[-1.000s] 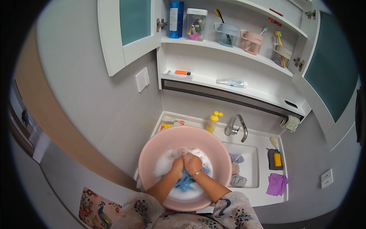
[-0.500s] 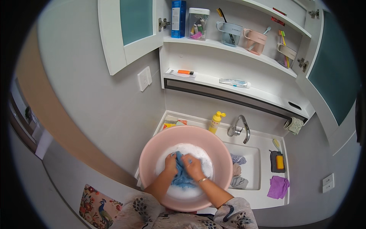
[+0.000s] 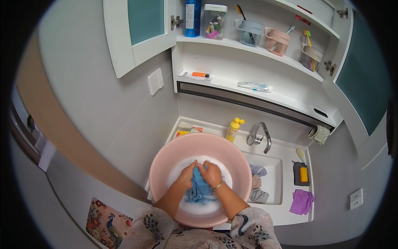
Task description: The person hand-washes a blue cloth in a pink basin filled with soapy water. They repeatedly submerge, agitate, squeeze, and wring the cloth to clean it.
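Observation:
A wet blue cloth (image 3: 199, 189) is gathered up between my hands, its lower part trailing in white suds (image 3: 176, 170). The suds fill the bottom of a large pink basin (image 3: 159, 176). My left hand (image 3: 187, 176) grips the cloth's upper left side. On the other side, my right hand (image 3: 212, 174), with a bracelet at the wrist, is closed round its top edge. The two hands nearly meet at the fingertips. What the cloth is, garment or towel, I cannot make out.
Beside the basin, a white sink (image 3: 273, 178) holds several small crumpled fabrics (image 3: 259, 196) under a chrome faucet (image 3: 266, 139). A yellow bottle (image 3: 234, 129) stands behind. On the right counter lie a purple cloth (image 3: 302, 202), a brush (image 3: 300, 155) and a yellow bar (image 3: 304, 174). Open cabinet doors (image 3: 120, 45) hang above.
My right hand has come down from a blurred, raised position onto the cloth, closer to my left hand. The cloth now stretches upward between them. The view has shifted slightly.

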Tool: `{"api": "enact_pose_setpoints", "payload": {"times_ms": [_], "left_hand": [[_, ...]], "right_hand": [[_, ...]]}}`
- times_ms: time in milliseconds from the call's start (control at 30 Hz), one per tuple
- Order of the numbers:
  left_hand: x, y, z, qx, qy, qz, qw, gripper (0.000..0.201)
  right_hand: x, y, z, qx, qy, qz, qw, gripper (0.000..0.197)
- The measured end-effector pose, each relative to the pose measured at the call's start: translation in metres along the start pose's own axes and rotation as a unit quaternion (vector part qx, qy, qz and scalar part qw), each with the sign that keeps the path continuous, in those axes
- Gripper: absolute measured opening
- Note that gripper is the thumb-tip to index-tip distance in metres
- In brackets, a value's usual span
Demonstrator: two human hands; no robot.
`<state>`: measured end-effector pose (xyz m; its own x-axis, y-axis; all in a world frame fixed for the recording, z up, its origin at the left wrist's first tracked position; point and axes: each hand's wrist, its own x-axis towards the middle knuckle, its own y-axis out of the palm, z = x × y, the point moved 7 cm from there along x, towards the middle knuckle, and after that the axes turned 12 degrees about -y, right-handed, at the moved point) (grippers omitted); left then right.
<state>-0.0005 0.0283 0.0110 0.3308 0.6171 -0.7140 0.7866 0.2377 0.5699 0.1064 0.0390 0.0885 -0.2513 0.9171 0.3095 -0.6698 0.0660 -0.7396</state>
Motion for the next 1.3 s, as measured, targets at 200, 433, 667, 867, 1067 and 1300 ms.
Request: {"api": "enact_pose_setpoints", "payload": {"times_ms": [200,433,667,867,1067,1300], "left_hand": [[-0.014,-0.016,-0.044,0.059,0.082,0.086,0.991,0.035],[-0.020,-0.011,-0.029,0.510,0.087,0.014,0.856,0.032],[0.016,-0.038,-0.038,0.134,0.113,0.060,0.983,0.028],[0.012,-0.018,-0.024,0.053,0.157,-0.012,0.986,0.022],[0.015,0.003,0.024,-0.095,0.082,-0.001,0.992,0.034],[0.033,-0.019,0.029,-0.081,-0.038,0.068,0.994,0.033]], "right_hand": [[-0.030,0.043,-0.043,0.200,-0.035,0.294,0.934,0.038],[-0.006,-0.001,-0.067,0.389,0.101,0.037,0.915,0.027],[-0.003,-0.010,-0.058,0.337,0.037,-0.132,0.931,0.041],[-0.036,-0.007,0.065,0.174,-0.162,-0.045,0.970,0.027],[0.002,-0.001,0.000,-0.031,0.006,-0.056,0.998,0.035],[-0.033,0.044,0.038,-0.104,-0.167,0.073,0.978,0.026]]}}
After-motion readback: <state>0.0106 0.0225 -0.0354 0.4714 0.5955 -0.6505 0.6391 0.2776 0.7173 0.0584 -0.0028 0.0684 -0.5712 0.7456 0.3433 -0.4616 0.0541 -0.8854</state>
